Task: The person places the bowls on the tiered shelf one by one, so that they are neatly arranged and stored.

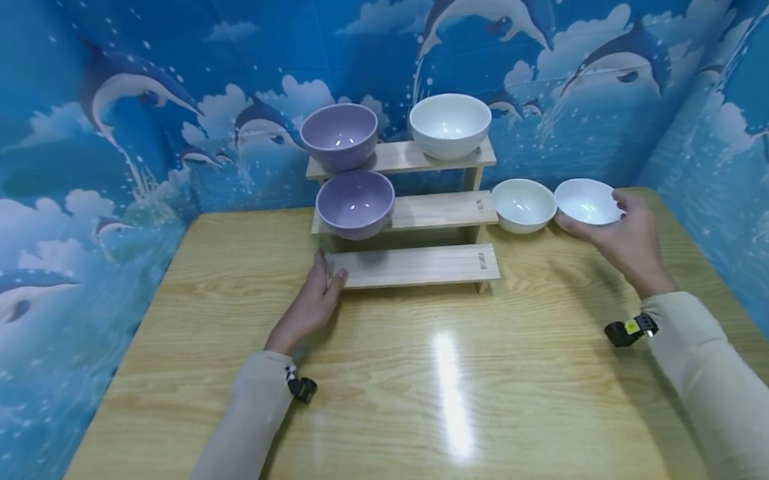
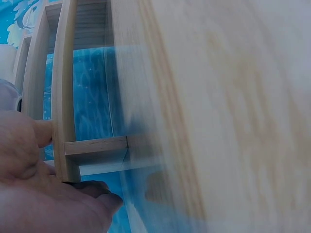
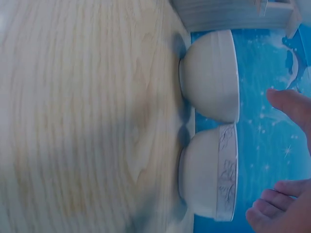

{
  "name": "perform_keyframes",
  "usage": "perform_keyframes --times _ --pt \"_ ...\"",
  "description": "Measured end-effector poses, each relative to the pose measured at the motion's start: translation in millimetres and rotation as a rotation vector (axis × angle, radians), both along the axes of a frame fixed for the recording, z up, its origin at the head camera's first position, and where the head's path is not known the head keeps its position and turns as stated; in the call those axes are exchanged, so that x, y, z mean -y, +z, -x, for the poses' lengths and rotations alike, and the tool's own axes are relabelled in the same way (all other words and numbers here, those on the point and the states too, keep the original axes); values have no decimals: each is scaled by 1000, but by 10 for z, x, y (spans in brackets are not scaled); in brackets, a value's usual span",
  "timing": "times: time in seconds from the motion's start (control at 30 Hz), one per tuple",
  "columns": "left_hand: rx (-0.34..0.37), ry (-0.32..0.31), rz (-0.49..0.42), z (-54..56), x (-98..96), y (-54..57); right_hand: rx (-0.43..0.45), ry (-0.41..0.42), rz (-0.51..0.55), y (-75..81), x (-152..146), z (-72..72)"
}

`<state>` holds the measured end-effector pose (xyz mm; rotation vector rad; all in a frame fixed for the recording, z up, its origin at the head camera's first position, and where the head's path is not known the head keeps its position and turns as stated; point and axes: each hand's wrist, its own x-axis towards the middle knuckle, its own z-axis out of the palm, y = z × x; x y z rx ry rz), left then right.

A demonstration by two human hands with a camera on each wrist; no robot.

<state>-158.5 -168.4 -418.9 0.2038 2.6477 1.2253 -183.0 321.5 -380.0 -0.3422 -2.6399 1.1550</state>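
My left hand (image 1: 309, 299) grips the left end of the lowest tier of a three-tier wooden rack (image 1: 417, 267); in the left wrist view its thumb and fingers sit around the board's end. At the far right, my right hand (image 1: 629, 235) is spread around a white bowl (image 1: 585, 203) standing on the table. That bowl carries a patterned band (image 3: 227, 172) below its rim. In the right wrist view, thumb (image 3: 291, 108) and fingers stay apart from the bowl. A plain white bowl (image 1: 522, 207) stands between it and the rack.
On the top tier are a purple bowl (image 1: 339, 137) at left and a white bowl (image 1: 450, 127) at right. Another purple bowl (image 1: 356, 206) sits on the middle tier's left end. A blue dolphin-print cloth (image 1: 257, 61) walls the back and sides of the wooden table (image 1: 377, 395).
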Motion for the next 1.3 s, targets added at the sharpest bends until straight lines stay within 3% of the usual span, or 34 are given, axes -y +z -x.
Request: perform_keyframes --times 0.47,1.13,1.3 --pt "28 3 -11 -11 4 32 -8 -7 -26 -122 -189 98" --pt "38 12 3 2 -3 15 146 -27 31 -219 -297 242" --pt "30 11 2 -3 0 11 145 -14 57 -255 -315 276"
